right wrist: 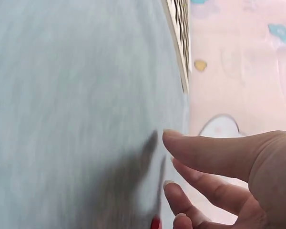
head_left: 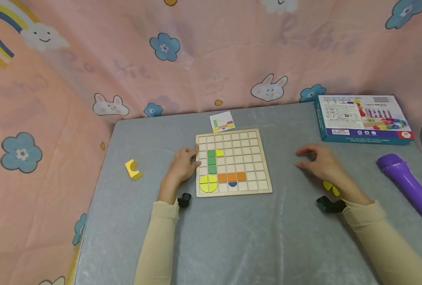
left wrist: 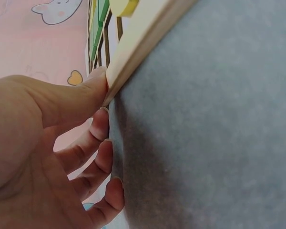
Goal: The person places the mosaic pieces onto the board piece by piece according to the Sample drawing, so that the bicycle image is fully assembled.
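Observation:
On the grey table lies a wooden grid board (head_left: pixel 263 160) bearing green, orange and yellow squares and rounded tiles, plus a dark blue half-round tile (head_left: pixel 232 184). My left hand (head_left: pixel 182 163) rests at its left edge, the thumb and index fingertip touching the frame, the other fingers loosely bent below. My right hand (head_left: pixel 319 161) hovers over the table right of the board, with a gap between thumb and fingers and nothing held there. Yellow rounded tiles (head_left: pixel 327 185) lie partly hidden under the right wrist. In the right wrist view, a small red thing (right wrist: pixel 155 223) shows below the fingertips.
A small printed pattern card (head_left: pixel 222 120) lies just behind the board. To the far left is a yellow arch block (head_left: pixel 133 170). A toy box (head_left: pixel 364 118) and a purple microphone-shaped object (head_left: pixel 408 188) are on the right. Pink patterned cloth (head_left: pixel 211 51) hangs behind.

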Tool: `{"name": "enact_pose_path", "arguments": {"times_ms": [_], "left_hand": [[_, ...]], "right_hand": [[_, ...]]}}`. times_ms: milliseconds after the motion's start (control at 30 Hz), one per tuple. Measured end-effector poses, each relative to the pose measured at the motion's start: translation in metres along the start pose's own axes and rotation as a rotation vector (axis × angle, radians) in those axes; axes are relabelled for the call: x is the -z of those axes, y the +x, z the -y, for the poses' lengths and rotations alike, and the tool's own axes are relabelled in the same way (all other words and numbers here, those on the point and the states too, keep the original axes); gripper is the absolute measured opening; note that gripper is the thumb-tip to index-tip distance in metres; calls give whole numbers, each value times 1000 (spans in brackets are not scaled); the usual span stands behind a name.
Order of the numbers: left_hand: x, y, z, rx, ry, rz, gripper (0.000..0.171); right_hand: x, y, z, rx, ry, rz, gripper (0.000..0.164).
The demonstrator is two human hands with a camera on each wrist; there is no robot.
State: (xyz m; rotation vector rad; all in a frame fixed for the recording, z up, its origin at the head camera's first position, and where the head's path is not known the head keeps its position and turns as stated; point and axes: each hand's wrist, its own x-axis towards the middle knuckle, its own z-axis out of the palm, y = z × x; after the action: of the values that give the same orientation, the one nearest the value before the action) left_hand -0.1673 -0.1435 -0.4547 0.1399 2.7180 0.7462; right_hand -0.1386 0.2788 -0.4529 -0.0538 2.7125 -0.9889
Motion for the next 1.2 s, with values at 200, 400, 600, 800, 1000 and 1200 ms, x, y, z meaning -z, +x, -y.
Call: {"name": "enact_pose_path", "arguments": {"times_ms": [200,400,600,800,1000,1200], "left_hand": [[-1,1,0,4,7,5,68],[0,0,-1,7,0,6,69],[1,0,0,7,0,4,68],[1,0,1,7,-1,7,68],[1,0,0,3,-3,4,68],[1,0,1,-1,-2,4,68]], "right_hand": [[21,-12,-24,-48,-13,38,37],[43,-31,-45,-99,-67,121,35],[50,-39,-56,-96,-109,184,33],[48,-38,-53,-114,-134,225,22],[42,-35,-39,-96,-169,212,20],[13,-28,-10,40,-101,26,22]]}}
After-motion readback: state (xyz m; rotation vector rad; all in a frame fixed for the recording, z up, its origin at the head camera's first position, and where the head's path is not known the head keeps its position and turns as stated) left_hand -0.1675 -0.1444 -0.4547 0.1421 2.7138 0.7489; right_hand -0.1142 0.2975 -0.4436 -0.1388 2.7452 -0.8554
